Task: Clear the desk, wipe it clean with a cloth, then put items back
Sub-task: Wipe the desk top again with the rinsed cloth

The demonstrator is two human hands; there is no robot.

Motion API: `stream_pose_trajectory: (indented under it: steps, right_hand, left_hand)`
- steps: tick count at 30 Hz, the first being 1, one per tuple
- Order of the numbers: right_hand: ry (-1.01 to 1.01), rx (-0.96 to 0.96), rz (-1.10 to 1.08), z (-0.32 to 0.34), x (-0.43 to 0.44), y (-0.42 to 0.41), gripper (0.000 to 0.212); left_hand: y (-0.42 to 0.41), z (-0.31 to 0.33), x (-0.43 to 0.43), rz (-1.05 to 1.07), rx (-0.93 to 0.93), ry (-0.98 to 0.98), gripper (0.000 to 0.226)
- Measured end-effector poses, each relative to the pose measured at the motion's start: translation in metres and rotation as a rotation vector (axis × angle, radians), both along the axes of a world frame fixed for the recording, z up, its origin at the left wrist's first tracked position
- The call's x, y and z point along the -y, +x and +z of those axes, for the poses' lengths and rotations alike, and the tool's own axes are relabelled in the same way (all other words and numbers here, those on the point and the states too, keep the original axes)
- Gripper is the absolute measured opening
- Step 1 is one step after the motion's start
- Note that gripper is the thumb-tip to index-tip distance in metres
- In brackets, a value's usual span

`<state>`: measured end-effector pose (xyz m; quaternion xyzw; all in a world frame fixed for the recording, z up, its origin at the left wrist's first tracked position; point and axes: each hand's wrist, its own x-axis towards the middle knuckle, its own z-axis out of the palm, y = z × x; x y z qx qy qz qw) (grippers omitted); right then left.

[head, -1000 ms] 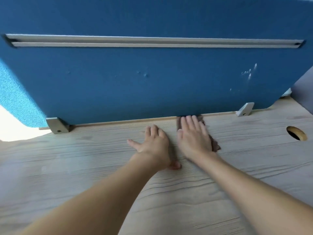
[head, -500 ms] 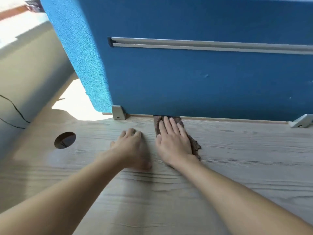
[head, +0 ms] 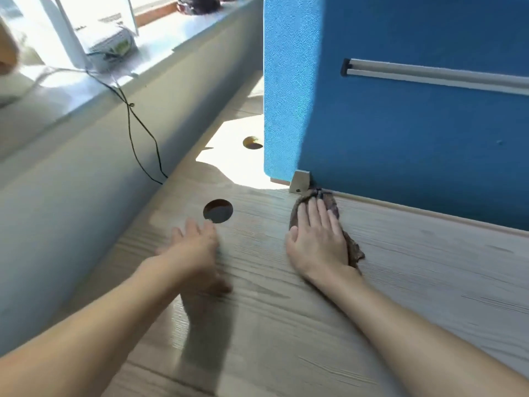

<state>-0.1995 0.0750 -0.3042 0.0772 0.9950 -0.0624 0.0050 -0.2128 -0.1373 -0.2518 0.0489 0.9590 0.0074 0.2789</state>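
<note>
Head view: cloth (head: 333, 207) under flat right hand (head: 317, 243), left hand (head: 194, 249) apart.

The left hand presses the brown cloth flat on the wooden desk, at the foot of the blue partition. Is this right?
No. It is the right hand that presses the brown cloth flat on the wooden desk, at the foot of the blue partition. The head view shows this; the left hand holds nothing, near the round hole.
</note>
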Motion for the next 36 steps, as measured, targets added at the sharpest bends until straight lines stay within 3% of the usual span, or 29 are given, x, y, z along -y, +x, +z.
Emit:
stream_pose_trajectory:
  steps: [4,11,16,23,26,27,31,33,36]
  right_hand:
    - [-0.015,0.019,0.243,0.008,0.03,0.012,0.064]
    - [-0.049,-0.001,0.126,0.003,0.074,-0.058,0.063]
    - [-0.048,0.058,0.569,0.007,0.085,-0.04,0.059]
    - [-0.036,0.045,0.387,0.004,0.086,-0.048,0.061]
    - [-0.036,0.046,0.492,0.006,0.091,-0.007,0.06]
    - [-0.035,0.038,0.561,0.008,0.091,0.012,0.06]
    - [-0.04,0.089,0.816,0.014,0.07,0.056,0.059]
    - [-0.049,0.08,0.752,0.015,0.064,0.033,0.057]
    - [-0.034,0.089,0.417,0.011,0.06,-0.008,0.055]
  left_hand:
    - [0.005,-0.002,0.011,0.039,-0.048,-0.008,0.126]
    - [0.004,-0.003,0.012,0.052,-0.065,-0.006,0.124]
    - [0.004,-0.004,0.016,0.055,-0.062,0.014,0.125]
    - [0.009,-0.004,0.022,0.062,-0.069,0.071,0.13]
    - [0.007,0.001,0.025,0.011,-0.037,0.058,0.132]
    - [0.005,0.005,0.03,-0.005,-0.013,0.068,0.125]
    - [0.007,0.018,0.063,0.056,0.019,0.209,0.047]
    - [0.025,0.012,0.078,0.053,-0.021,0.208,0.053]
    - [0.068,-0.011,0.095,0.086,-0.176,0.156,0.063]
